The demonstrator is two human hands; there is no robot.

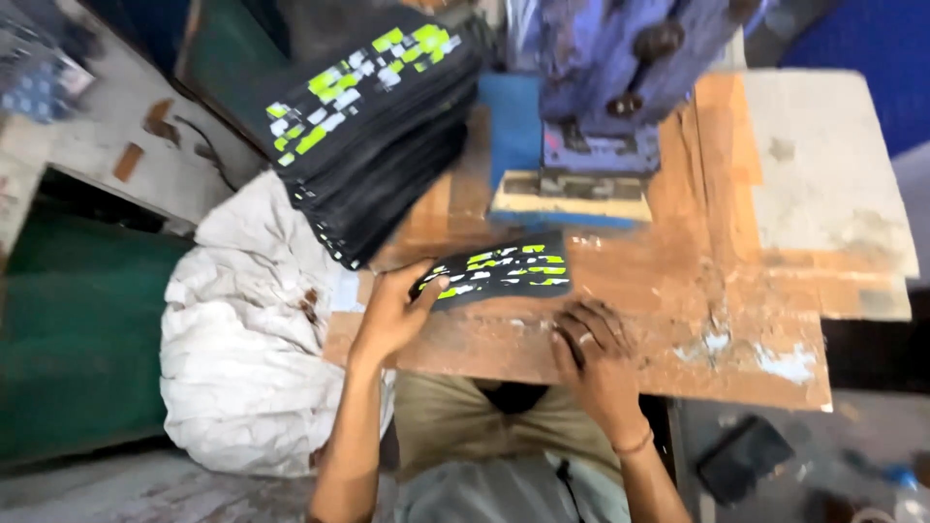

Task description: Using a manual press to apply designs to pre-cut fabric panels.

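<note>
A black card [499, 270] with green and white printed patches is held flat on the wooden table [678, 320], just in front of the blue press [601, 87]. Its left end is pinched by the left hand [392, 312], thumb on top and fingers closed round the edge. The right hand [593, 358] is laid palm down on the bare table just below the card's right end, fingers together and curled a little, nothing gripped; a ring is seen on one finger and a band at the wrist. Behind the left hand, a tall leaning stack [373, 126] of the same black cards is seen, the top one marked with the same green and white blocks. The stack is propped at the table's left edge, above a crumpled white sack [242, 339]. A pale worn board [823, 165] is laid on the table's far right.
</note>
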